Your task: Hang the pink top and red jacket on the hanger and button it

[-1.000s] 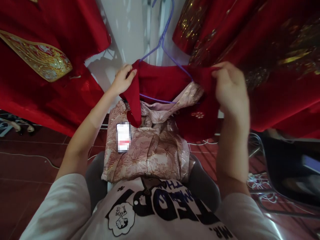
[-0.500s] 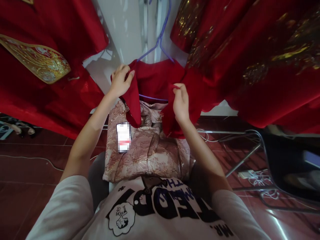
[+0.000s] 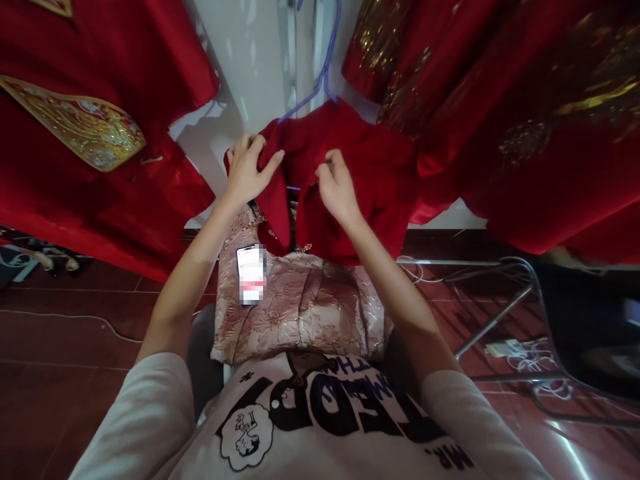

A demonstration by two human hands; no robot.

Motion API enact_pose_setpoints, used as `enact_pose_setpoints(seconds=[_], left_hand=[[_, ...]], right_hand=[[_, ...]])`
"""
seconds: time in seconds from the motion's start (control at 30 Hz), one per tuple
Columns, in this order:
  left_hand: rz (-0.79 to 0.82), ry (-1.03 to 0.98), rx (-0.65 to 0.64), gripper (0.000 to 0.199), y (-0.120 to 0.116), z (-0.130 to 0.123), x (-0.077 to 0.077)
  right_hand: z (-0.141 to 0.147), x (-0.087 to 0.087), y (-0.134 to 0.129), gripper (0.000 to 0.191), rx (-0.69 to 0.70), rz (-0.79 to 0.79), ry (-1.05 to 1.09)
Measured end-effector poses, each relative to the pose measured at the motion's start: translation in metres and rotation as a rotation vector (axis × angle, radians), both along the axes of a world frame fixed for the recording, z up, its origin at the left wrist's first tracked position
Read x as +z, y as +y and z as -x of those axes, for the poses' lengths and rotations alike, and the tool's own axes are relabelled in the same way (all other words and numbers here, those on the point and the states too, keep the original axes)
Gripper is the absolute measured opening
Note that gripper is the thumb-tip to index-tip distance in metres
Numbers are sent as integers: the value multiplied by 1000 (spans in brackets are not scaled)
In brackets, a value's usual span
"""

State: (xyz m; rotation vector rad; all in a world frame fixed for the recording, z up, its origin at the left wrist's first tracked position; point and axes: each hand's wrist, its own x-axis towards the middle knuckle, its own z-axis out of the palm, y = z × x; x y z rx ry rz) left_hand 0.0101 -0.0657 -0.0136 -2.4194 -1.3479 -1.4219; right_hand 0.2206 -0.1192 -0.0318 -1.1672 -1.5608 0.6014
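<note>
A short red jacket [image 3: 373,180] hangs on a purple wire hanger [image 3: 325,70] in front of me, its front partly parted. My left hand [image 3: 249,167] curls its fingers over the jacket's left shoulder, with the thumb stretched out across the cloth. The front edge of the opposite panel is pinched in my right hand [image 3: 338,187], near the middle of the jacket. Small beaded trims show along the lower front edges. Below the jacket, a pink-gold brocade garment [image 3: 320,313] lies over my lap. A lit phone [image 3: 251,275] rests on it at the left.
Red garments with gold embroidery [image 3: 95,127] hang on the left, and more red ones with gold sequins [image 3: 525,140] on the right. A dark chair [image 3: 585,320] with metal legs stands at right. White cables [image 3: 525,357] lie tangled on the red-brown tiled floor.
My right hand has moved left and slightly up, bringing its jacket panel closer to the other one. My left thumb has spread away, and that hand has shifted slightly right.
</note>
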Motion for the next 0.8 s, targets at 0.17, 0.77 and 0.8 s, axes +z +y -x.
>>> enact_pose_setpoints(seconds=[0.17, 0.77, 0.8], left_hand=[[-75, -75, 30, 51, -22, -16, -7], [227, -349, -344, 26, -38, -64, -36], [241, -383, -352, 31, -39, -64, -40]], right_hand=[[-37, -4, -4, 40, -274, -258, -102], [-34, 0, -7, 44, 237, -139, 37], [-35, -1, -9, 48, 271, -133, 64]])
